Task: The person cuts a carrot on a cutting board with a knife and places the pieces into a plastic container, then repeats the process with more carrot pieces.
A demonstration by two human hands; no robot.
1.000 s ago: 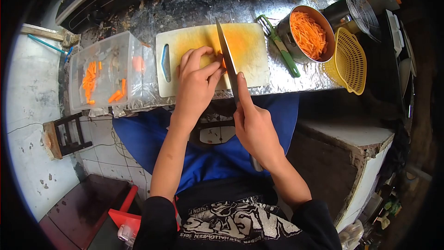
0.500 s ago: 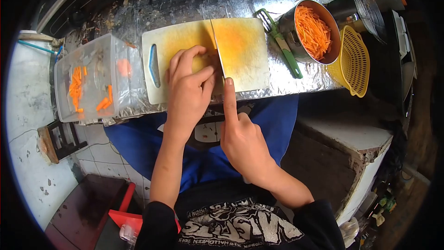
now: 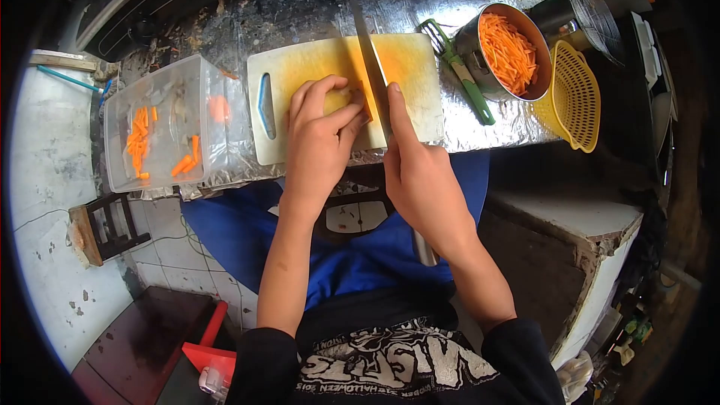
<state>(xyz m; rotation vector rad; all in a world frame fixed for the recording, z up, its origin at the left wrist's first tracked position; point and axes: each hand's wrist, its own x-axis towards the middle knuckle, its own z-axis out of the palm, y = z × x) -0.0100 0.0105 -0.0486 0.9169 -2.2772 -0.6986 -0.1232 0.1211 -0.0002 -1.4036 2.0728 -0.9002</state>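
Note:
A white cutting board [image 3: 281, 146], stained yellow-orange, lies on the foil-covered counter. My left hand [image 3: 319, 131] rests on it with bent fingers, pressing a piece of carrot [image 3: 367, 111] that is mostly hidden under the fingertips. My right hand [image 3: 427, 184] grips a knife [image 3: 367, 41], its index finger stretched along the top of the blade. The blade points away from me, just right of the carrot and apart from my left fingers. The end of the metal handle shows below my right hand.
Left of the board stands a clear plastic container [image 3: 157, 82] with a few carrot pieces. To the right are a green-handled peeler [image 3: 472, 94], a metal pot [image 3: 469, 49] of carrot strips [image 3: 510, 52] and a yellow basket [image 3: 577, 97]. The counter's front edge is close to me.
The knife has moved right, away from my left fingers, and its blade now tilts so that its flat side shows. The whole view has shifted slightly.

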